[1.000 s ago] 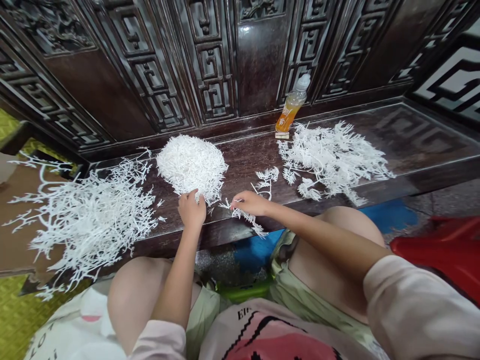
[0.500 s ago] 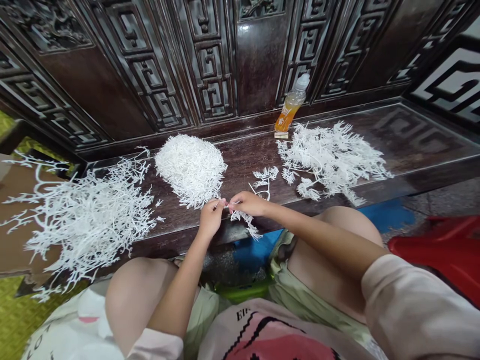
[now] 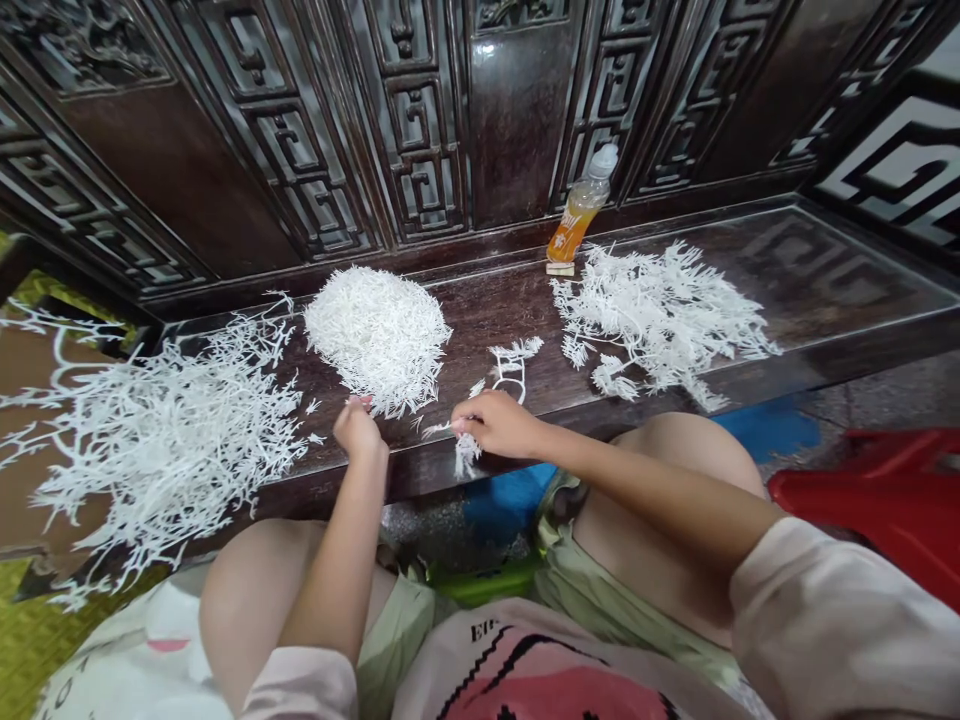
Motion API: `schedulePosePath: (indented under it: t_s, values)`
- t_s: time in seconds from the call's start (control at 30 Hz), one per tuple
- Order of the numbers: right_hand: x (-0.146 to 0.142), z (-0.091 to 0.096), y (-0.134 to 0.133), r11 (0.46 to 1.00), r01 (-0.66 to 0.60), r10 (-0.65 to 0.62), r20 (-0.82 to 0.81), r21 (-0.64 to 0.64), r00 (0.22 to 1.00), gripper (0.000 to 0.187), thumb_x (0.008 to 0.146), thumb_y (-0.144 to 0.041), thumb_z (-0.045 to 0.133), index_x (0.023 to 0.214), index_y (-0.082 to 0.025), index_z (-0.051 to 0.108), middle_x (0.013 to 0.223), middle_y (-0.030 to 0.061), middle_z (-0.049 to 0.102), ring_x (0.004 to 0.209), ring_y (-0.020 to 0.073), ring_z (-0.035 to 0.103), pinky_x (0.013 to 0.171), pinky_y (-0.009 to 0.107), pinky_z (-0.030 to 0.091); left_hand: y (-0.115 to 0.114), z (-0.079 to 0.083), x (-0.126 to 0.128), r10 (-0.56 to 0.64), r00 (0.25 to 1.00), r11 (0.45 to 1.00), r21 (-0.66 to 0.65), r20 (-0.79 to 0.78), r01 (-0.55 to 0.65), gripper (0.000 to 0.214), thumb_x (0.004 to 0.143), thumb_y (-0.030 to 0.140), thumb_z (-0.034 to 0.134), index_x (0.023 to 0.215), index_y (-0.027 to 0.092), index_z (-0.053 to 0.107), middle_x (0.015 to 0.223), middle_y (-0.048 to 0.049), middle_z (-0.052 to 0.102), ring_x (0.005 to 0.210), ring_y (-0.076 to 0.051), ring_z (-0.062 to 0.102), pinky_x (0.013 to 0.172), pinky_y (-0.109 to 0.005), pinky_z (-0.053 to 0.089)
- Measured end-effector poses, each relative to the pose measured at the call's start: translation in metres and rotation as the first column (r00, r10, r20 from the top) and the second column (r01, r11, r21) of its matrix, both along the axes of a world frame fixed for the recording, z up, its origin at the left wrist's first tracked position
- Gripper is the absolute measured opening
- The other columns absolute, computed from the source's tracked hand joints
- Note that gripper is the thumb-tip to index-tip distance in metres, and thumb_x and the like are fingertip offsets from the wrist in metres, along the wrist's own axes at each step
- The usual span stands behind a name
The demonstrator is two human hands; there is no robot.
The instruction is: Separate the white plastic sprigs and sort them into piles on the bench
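Observation:
My right hand [image 3: 496, 424] is closed round a white branched plastic sprig [image 3: 463, 452] at the front edge of the dark wooden bench [image 3: 525, 305]; the sprig hangs down over the edge. My left hand [image 3: 358, 430] is closed in a pinch beside the near edge of a dense heap of small white pieces [image 3: 379, 335]; what it pinches is too small to make out. Another small white sprig [image 3: 512, 360] lies on the bench just beyond my right hand.
A wide pile of bare white branched stalks [image 3: 165, 430] covers the bench's left end. A looser pile of white sprigs [image 3: 660, 315] lies at the right. An orange drink bottle [image 3: 581, 210] stands against the carved back panel. A red plastic stool [image 3: 877, 500] is at the right.
My left hand went from the heap to meet my right hand, then drew back left toward the heap. The sprig in my right hand has dropped lower over the bench edge.

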State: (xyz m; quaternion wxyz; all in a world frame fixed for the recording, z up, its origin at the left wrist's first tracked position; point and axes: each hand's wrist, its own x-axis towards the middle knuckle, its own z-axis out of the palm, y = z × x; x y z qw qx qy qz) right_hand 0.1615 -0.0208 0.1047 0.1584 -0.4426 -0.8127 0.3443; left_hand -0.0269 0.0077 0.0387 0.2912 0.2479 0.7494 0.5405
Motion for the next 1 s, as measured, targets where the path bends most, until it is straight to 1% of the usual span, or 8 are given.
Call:
schedulePosePath:
  t_s: [0.1,0.2,0.33,0.43,0.53,0.73,0.87,1.0]
  values:
    - [0.007,-0.003,0.009,0.992,0.084,-0.079,0.063,-0.091,0.995,0.022,0.076,-0.019,0.044,0.065,-0.015,0.062,0.062,0.0014,0.059,0.059,0.0097,0.049,0.055,0.018,0.027,0.007,-0.006,-0.011,-0.154,0.98,0.984,0.07,-0.129,0.163,0.034,0.072,0.04,0.044,0.075,0.014,0.065,0.075,-0.0042,0.062,0.069,-0.015,0.055,0.066,-0.028,0.042]
    - [0.008,-0.009,0.019,0.981,0.12,-0.113,0.054,-0.149,0.992,0.024,0.077,-0.021,0.043,0.068,-0.014,0.064,0.061,0.0011,0.058,0.058,0.0095,0.048,0.055,0.018,0.028,0.008,-0.017,-0.005,-0.306,0.945,0.952,-0.029,-0.116,0.305,0.034,0.07,0.036,0.049,0.091,0.014,0.064,0.079,-0.0052,0.063,0.07,-0.016,0.057,0.069,-0.028,0.042]
    - [0.006,-0.017,0.025,0.963,0.182,-0.174,0.057,-0.198,0.983,0.025,0.076,-0.024,0.045,0.069,-0.014,0.066,0.062,0.0009,0.059,0.06,0.0099,0.049,0.055,0.019,0.03,0.006,-0.025,0.002,-0.405,0.885,0.911,-0.189,-0.229,0.368,0.049,0.069,0.035,0.052,0.113,0.014,0.052,0.081,-0.0056,0.062,0.076,-0.018,0.057,0.077,-0.031,0.041]
    - [0.006,-0.024,0.027,0.951,0.195,-0.2,0.004,-0.238,0.98,0.024,0.076,-0.024,0.046,0.068,-0.014,0.066,0.065,0.0014,0.061,0.062,0.0097,0.05,0.058,0.018,0.032,0.001,-0.016,0.007,-0.42,0.816,0.907,-0.184,-0.398,0.378,0.048,0.074,0.04,0.046,0.117,0.018,0.049,0.088,-0.0063,0.06,0.087,-0.021,0.054,0.083,-0.034,0.038]
    - [0.007,-0.029,0.03,0.943,0.192,-0.225,-0.096,-0.27,0.97,0.024,0.076,-0.024,0.046,0.068,-0.013,0.066,0.066,0.0013,0.061,0.063,0.0092,0.051,0.061,0.018,0.034,-0.009,-0.002,0.017,-0.446,0.727,0.883,-0.123,-0.522,0.453,0.037,0.081,0.04,0.035,0.102,0.02,0.058,0.094,-0.0077,0.058,0.096,-0.021,0.049,0.088,-0.035,0.034]
    - [0.003,-0.025,0.027,0.933,0.131,-0.226,-0.262,-0.335,0.938,0.024,0.075,-0.025,0.047,0.068,-0.011,0.065,0.067,0.0011,0.061,0.064,0.0088,0.051,0.064,0.019,0.036,-0.025,0.011,0.035,-0.662,0.539,0.671,-0.092,-0.52,0.735,0.037,0.081,0.043,0.036,0.067,0.02,0.061,0.078,-0.0052,0.056,0.081,-0.019,0.049,0.078,-0.031,0.036]
    - [0.003,-0.025,0.024,0.933,0.088,-0.193,-0.278,-0.349,0.941,0.027,0.075,-0.029,0.047,0.068,-0.011,0.065,0.065,0.0007,0.061,0.062,0.009,0.05,0.063,0.019,0.035,-0.026,0.012,0.036,-0.695,0.524,0.637,-0.084,-0.492,0.766,0.039,0.083,0.038,0.033,0.057,0.019,0.055,0.067,-0.0031,0.051,0.069,-0.015,0.048,0.068,-0.027,0.036]
    - [-0.001,-0.026,0.02,0.949,0.078,-0.164,-0.264,-0.307,0.951,0.026,0.074,-0.028,0.048,0.07,-0.011,0.067,0.065,0.0007,0.061,0.061,0.0092,0.049,0.061,0.02,0.033,-0.026,0.017,0.041,-0.667,0.589,0.675,-0.033,-0.457,0.737,0.038,0.082,0.037,0.035,0.051,0.018,0.047,0.062,-0.0014,0.047,0.064,-0.014,0.046,0.064,-0.026,0.034]
